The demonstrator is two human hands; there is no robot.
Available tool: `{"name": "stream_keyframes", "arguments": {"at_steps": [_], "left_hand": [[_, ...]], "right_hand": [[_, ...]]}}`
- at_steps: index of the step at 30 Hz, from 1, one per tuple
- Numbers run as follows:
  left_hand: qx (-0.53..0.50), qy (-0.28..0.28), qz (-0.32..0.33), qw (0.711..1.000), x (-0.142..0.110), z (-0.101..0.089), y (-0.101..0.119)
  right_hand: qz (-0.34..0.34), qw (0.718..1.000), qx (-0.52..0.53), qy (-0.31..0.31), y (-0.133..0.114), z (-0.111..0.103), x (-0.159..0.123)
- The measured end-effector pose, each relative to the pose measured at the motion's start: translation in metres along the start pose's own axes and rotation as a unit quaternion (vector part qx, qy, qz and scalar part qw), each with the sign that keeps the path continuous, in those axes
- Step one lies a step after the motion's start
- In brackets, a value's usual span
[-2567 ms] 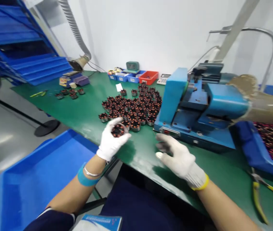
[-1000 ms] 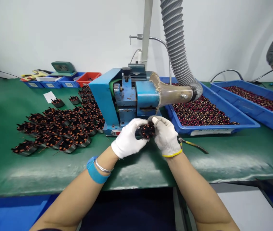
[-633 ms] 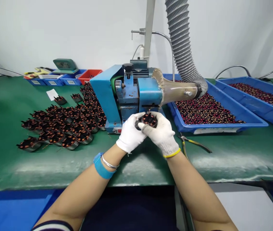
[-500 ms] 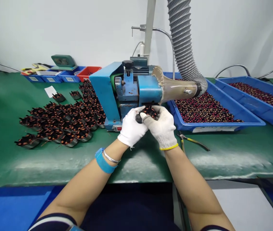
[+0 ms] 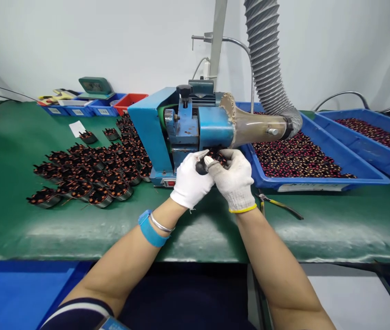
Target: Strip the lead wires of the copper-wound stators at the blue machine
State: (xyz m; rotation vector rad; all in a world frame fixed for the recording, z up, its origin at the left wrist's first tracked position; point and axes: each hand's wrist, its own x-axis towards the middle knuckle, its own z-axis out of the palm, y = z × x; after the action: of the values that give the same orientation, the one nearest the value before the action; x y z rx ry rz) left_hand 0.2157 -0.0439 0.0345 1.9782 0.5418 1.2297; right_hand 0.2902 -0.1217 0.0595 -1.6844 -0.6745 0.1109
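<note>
While a dark part [image 5: 217, 158] sits at the blue machine [image 5: 215, 126], grasped by the fingers of left hand [image 5: 192, 179] and right hand [image 5: 233, 179], I judge its handling unfinished; of the similar parts [image 5: 91, 167] clustered behind the front edge of the worktop [image 5: 319, 233], I cannot tell which are done.

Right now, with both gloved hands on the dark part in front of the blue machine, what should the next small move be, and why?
Probably a slight turn of the dark part: the left hand and right hand hold it from either side, at the front of the blue machine, though whether it touches cannot be seen.
</note>
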Motion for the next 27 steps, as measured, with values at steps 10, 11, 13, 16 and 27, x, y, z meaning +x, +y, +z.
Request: {"name": "stream_keyframes", "arguments": {"at_steps": [10,11,13,16,27], "left_hand": [[0.011,0.004,0.019,1.000,0.000,0.001,-0.001],[0.007,0.004,0.024,1.000,-0.001,0.001,-0.002],[-0.008,0.002,0.048,0.999,-0.006,-0.002,-0.004],[-0.017,-0.020,0.078,0.997,-0.017,-0.013,-0.006],[-0.026,-0.096,-0.039,0.994,-0.028,-0.050,-0.012]], "right_hand": [[0.004,1.000,0.022,0.015,0.000,0.002,0.000],[0.002,1.000,0.019,0.019,0.001,0.002,-0.001],[-0.019,1.000,0.011,0.016,0.003,0.001,-0.007],[-0.062,0.998,-0.017,-0.016,0.009,-0.002,-0.020],[-0.351,0.912,-0.053,-0.206,0.009,-0.015,-0.019]]}}
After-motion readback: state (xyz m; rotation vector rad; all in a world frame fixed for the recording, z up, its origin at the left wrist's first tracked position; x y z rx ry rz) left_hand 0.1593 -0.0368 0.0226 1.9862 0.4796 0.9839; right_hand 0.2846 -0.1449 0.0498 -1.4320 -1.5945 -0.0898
